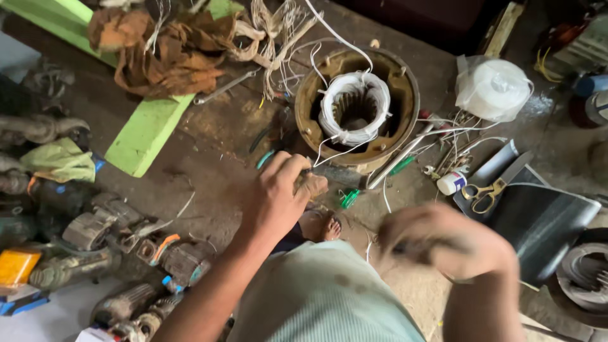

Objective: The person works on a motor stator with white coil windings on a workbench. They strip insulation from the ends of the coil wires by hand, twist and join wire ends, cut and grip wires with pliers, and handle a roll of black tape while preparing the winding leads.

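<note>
Motor housing (356, 104) sat on the floor w/ white winding (353, 107) inside. Left hand (278, 196) just below it, pinching a white wire (332, 155) from the winding. Right hand (449, 244) lower right of housing, blurred; grip can't tell. Scissors (491, 187) right of housing.

Far left on the floor lies a bright green plank (147, 130), with crumpled brown rags (166, 49) heaped over its far end and a spanner (223, 87) just beside them. Over on the far right sits a white spool in a clear bag (493, 88). Nearer, on the right, a pair of yellow-handled scissors (491, 189) rests on a dark rolled sheet (544, 221), with a small white bottle (451, 182) just beside it. Down the near left side, grimy old motor parts (126, 237) are piled together, near a yellowish cloth (60, 160).
</note>
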`<state>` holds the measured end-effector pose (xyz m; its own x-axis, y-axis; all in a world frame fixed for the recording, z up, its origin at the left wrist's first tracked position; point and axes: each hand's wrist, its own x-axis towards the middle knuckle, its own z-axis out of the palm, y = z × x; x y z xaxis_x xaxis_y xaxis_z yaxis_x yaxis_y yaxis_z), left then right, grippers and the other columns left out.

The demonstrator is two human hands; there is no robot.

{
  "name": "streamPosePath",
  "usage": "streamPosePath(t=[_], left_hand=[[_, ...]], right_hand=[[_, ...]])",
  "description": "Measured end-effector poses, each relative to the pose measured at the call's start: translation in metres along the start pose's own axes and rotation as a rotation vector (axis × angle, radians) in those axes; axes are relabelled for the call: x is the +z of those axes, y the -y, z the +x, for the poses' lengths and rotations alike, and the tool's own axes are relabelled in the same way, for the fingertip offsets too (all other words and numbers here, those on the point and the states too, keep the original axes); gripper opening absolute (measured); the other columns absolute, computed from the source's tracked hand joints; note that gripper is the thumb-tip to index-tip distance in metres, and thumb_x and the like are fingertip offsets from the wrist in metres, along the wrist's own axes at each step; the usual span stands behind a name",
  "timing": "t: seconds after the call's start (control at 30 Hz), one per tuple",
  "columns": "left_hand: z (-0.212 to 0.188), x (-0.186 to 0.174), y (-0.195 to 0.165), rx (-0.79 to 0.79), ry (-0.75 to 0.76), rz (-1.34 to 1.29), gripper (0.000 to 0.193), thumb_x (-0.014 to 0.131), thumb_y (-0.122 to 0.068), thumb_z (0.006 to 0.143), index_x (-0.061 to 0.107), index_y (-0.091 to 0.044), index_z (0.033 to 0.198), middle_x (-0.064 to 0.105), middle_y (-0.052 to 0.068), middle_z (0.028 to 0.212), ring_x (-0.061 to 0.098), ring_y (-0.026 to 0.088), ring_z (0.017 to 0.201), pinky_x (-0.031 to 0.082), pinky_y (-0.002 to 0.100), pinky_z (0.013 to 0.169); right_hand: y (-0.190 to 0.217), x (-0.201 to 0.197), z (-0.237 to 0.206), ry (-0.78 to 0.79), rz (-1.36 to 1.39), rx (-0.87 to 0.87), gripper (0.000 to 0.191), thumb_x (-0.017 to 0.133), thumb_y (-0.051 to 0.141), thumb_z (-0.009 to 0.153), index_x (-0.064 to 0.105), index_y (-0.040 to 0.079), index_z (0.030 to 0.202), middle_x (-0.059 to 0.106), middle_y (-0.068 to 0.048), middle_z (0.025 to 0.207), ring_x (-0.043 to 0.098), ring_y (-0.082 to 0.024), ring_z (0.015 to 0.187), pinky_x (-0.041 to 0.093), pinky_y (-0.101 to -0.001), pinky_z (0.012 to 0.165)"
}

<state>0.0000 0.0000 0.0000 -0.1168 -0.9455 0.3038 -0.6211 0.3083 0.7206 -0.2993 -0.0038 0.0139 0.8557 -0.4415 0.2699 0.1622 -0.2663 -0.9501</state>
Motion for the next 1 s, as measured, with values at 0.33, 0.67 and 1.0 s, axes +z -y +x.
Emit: streamPosePath(t=[0.33,0.67,1.0], left_hand=[[0.006,0.004,-0.004,0.011,0.095,0.161,0.02,0.072,-0.024,0.095,0.07,-0.007,0.087,0.069,0.008,0.077,0.069,0.031,0.065,0.052,0.041,0.054],[0.042,-0.024,0.018,-0.138,0.612,-0.273,0.016,0.064,-0.017,0.097,0.072,-0.004,0.093,0.077,0.008,0.078,0.076,0.02,0.07,0.058,0.033,0.064],[0.11,-0.029,0.055,0.69,0.351,-0.109,0.017,0.073,-0.006,0.094,0.068,-0.003,0.111,0.071,0.01,0.106,0.069,0.027,0.1,0.057,0.038,0.086]], right_hand=[[-0.123,0.013,-0.06,-0.715,-1.369,0.892,0.03,0.067,0.033,0.091,0.067,0.009,0.107,0.071,-0.014,0.11,0.069,-0.038,0.097,0.055,-0.0488,0.079],[-0.09,0.122,0.029,-0.816,-0.312,0.74,0.04,0.07,0.035,0.092,0.069,0.005,0.118,0.077,-0.013,0.108,0.075,-0.025,0.101,0.056,-0.037,0.089],[-0.142,0.204,0.052,-1.237,0.17,0.68,0.024,0.058,0.024,0.104,0.064,0.002,0.099,0.06,0.0,0.086,0.056,-0.01,0.081,0.049,-0.0276,0.074]])
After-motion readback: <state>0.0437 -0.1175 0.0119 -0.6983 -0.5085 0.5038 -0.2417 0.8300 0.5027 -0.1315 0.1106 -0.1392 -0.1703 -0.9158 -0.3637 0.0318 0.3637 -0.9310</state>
